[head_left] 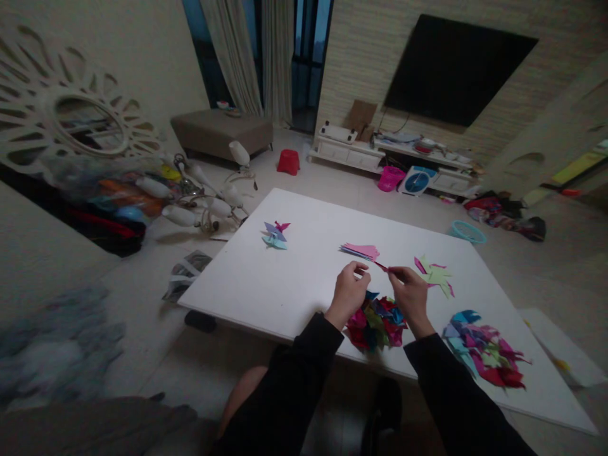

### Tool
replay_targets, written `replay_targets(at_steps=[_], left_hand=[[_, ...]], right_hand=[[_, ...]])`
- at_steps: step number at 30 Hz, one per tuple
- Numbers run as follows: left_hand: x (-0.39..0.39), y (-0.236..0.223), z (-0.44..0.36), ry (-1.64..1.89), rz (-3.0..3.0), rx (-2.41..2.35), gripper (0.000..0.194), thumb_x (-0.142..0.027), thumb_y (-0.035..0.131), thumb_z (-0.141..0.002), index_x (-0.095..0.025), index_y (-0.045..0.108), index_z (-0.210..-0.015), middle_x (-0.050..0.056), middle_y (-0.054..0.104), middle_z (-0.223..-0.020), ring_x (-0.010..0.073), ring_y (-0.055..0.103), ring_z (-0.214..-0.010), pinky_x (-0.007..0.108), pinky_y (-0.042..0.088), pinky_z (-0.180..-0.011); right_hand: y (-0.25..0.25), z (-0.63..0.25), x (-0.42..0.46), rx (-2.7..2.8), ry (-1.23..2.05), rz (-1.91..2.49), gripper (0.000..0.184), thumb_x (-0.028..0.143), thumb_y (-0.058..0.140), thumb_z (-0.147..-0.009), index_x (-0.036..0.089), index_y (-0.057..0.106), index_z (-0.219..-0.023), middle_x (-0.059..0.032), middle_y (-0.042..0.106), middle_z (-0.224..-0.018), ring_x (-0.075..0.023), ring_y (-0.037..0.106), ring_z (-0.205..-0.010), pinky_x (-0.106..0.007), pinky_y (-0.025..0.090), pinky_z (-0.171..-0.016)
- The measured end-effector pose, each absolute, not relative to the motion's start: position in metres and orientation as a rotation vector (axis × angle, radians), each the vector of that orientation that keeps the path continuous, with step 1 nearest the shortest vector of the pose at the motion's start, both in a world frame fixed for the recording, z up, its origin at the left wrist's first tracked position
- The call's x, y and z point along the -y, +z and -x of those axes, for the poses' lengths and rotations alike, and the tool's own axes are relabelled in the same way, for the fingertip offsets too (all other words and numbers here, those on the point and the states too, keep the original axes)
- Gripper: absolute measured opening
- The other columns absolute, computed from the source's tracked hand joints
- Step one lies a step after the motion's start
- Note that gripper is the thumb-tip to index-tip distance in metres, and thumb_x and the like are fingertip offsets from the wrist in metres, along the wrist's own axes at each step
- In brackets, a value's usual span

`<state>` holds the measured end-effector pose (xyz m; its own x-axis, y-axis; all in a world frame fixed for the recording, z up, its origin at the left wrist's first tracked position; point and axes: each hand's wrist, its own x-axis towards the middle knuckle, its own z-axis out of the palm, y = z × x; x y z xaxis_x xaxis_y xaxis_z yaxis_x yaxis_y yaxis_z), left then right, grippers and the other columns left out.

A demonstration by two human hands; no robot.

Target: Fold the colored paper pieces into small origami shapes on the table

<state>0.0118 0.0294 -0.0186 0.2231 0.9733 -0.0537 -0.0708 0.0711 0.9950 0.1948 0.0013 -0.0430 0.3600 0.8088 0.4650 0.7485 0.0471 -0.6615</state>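
Note:
My right hand pinches a small, narrow piece of dark red folded paper above the white table. To its left, my left hand is raised with loosely curled fingers; a gap shows between thumb and forefinger, and nothing is visible in it. A stack of pink and blue folded papers lies just beyond both hands. Below and between my wrists is a heap of dark, many-coloured folded papers. Green and magenta folded papers lie right of my right hand.
On the white table, several paper cranes sit at the left and a colourful pile of folded paper at the right. A chandelier stands on the floor left of the table. A red stool is beyond it.

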Motion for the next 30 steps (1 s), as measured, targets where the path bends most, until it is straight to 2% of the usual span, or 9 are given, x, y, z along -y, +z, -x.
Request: replay_targets(at_steps=[6,12,16,21,26,30], left_hand=[[-0.029,-0.016,-0.012,1.034,-1.176,-0.979,0.012,-0.012,0.06,-0.077,-0.018,0.065,-0.086,0.005,0.068,-0.09,0.0159,0.06,-0.077,0.029,0.047,-0.074],[-0.033,-0.012,-0.013,1.01,-1.165,-0.985,0.011,-0.012,0.06,-0.079,-0.019,0.064,-0.086,0.006,0.067,-0.093,0.0165,0.06,-0.079,0.03,0.047,-0.076],[-0.038,-0.014,-0.004,0.999,-1.19,-1.014,0.011,-0.013,0.062,-0.078,-0.019,0.065,-0.087,0.007,0.066,-0.098,0.0168,0.059,-0.08,0.03,0.047,-0.075],[-0.041,-0.011,0.009,1.049,-1.173,-1.015,0.01,-0.013,0.062,-0.078,-0.019,0.065,-0.085,0.006,0.066,-0.096,0.0165,0.06,-0.08,0.029,0.047,-0.074],[-0.038,-0.005,0.014,1.102,-1.173,-0.99,0.01,-0.011,0.062,-0.078,-0.019,0.065,-0.083,0.006,0.067,-0.094,0.0166,0.06,-0.081,0.029,0.048,-0.075],[-0.036,0.003,0.017,1.193,-1.175,-0.979,0.011,-0.008,0.059,-0.078,-0.018,0.064,-0.081,0.005,0.067,-0.089,0.0147,0.06,-0.077,0.027,0.047,-0.072]], right_hand=[[-0.063,-0.203,-0.087,1.902,-0.175,2.095,0.026,0.018,0.048,-0.091,0.016,0.073,-0.092,-0.0127,0.072,-0.096,-0.0217,0.064,-0.087,-0.031,0.046,-0.079],[-0.076,-0.206,-0.148,2.021,-0.29,2.239,0.029,0.016,0.046,-0.094,0.016,0.075,-0.09,-0.0177,0.07,-0.101,-0.0266,0.054,-0.104,-0.032,0.039,-0.073],[-0.093,-0.205,-0.161,2.109,-0.289,2.281,0.031,0.016,0.045,-0.094,0.012,0.075,-0.09,-0.0205,0.07,-0.099,-0.0287,0.052,-0.105,-0.036,0.037,-0.078],[-0.105,-0.203,-0.158,2.167,-0.288,2.339,0.028,0.018,0.047,-0.094,0.012,0.074,-0.092,-0.0203,0.07,-0.103,-0.0294,0.053,-0.103,-0.04,0.035,-0.083],[-0.091,-0.198,-0.156,2.116,-0.306,2.403,0.026,0.018,0.046,-0.094,0.012,0.071,-0.1,-0.0211,0.068,-0.107,-0.0307,0.053,-0.106,-0.041,0.035,-0.084],[-0.079,-0.168,-0.165,2.237,-0.138,2.282,0.023,0.017,0.052,-0.09,0.011,0.071,-0.101,-0.0207,0.067,-0.107,-0.03,0.055,-0.105,-0.039,0.04,-0.083]])
